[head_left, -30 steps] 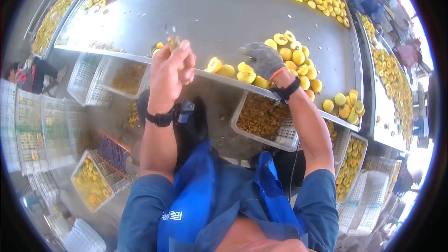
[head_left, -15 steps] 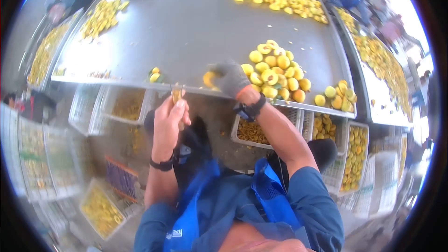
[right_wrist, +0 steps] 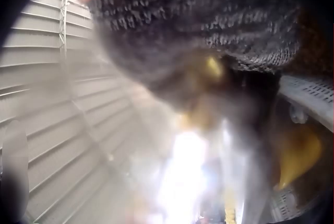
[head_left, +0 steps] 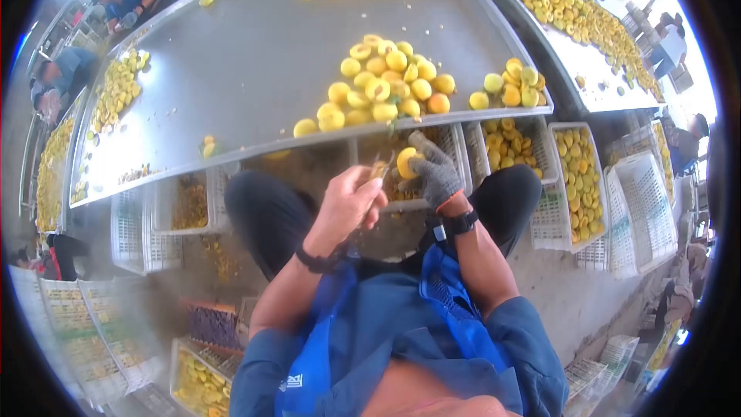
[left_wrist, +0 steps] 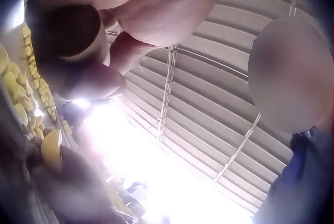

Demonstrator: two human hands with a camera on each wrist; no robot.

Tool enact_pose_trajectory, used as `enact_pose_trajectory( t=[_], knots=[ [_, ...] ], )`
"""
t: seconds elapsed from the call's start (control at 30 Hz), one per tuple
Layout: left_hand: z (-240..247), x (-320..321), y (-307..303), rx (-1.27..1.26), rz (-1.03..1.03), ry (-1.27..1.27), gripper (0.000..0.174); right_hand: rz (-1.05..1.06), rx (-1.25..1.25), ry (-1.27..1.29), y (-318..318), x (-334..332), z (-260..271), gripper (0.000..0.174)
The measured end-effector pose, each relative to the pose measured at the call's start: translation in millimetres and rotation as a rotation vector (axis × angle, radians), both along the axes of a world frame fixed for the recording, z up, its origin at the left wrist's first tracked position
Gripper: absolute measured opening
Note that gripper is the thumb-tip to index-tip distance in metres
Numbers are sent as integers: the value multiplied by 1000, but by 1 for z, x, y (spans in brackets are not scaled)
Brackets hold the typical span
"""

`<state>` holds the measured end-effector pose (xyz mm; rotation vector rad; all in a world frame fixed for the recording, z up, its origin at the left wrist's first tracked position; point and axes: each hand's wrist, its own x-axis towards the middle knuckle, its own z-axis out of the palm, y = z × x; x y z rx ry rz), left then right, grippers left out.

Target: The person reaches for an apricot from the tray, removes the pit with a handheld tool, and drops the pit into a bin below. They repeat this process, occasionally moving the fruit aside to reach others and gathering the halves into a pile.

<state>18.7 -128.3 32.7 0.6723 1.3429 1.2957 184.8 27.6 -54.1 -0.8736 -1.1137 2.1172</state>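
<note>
In the head view the bare left hand [head_left: 349,202] grips a small tool with a brownish handle [head_left: 379,170], its thin tip pointing up. Just right of it, the gloved right hand [head_left: 437,173] holds a yellow fruit [head_left: 407,163] between thumb and fingers, in front of the table's near edge. The left wrist view shows the tool's round handle end [left_wrist: 78,31] inside the curled left fingers, and a yellow fruit [left_wrist: 52,150] at the other hand. The grey glove [right_wrist: 198,26] fills the top of the right wrist view, much of it blurred.
A metal table [head_left: 255,54] carries a near heap of yellow fruit [head_left: 377,89] and a smaller pile [head_left: 511,85] to the right. Below its edge stand crates, one holding fruit [head_left: 579,185], another brown pieces [head_left: 190,201]. Other people work at the upper left.
The right hand has come off the table edge toward the body with a fruit and is now beside the left hand. The left hand keeps its tool. The head view has shifted.
</note>
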Motion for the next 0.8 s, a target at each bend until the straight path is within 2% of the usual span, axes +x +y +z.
enact_pose_trajectory(
  t=[0.03, 0.1, 0.2, 0.4, 0.5, 0.7, 0.8],
  knots=[
    [-7, 10, 3, -8, -8, -40, 24, -87, 90, -107, -1, 1, -9, 67],
    [-21, 22, 7, -34, -33, -11, 24, -67, 355, -304, 8, 10, -29, 70],
    [-35, 33, 10, -97, -51, -4, 24, 28, 637, -351, 18, 25, -44, 70],
    [-42, 45, 19, -134, -84, 91, 25, -21, 811, -421, 10, 30, -39, 70],
    [-46, 49, 26, -160, -98, 116, 25, 30, 571, -349, 5, 31, -29, 70],
    [-60, 57, 32, -135, -40, 214, 25, -67, 943, -414, 3, 28, -41, 65],
    [-69, 58, 34, -134, -28, 235, 27, -10, 836, -413, 1, 29, -36, 65]
  ],
)
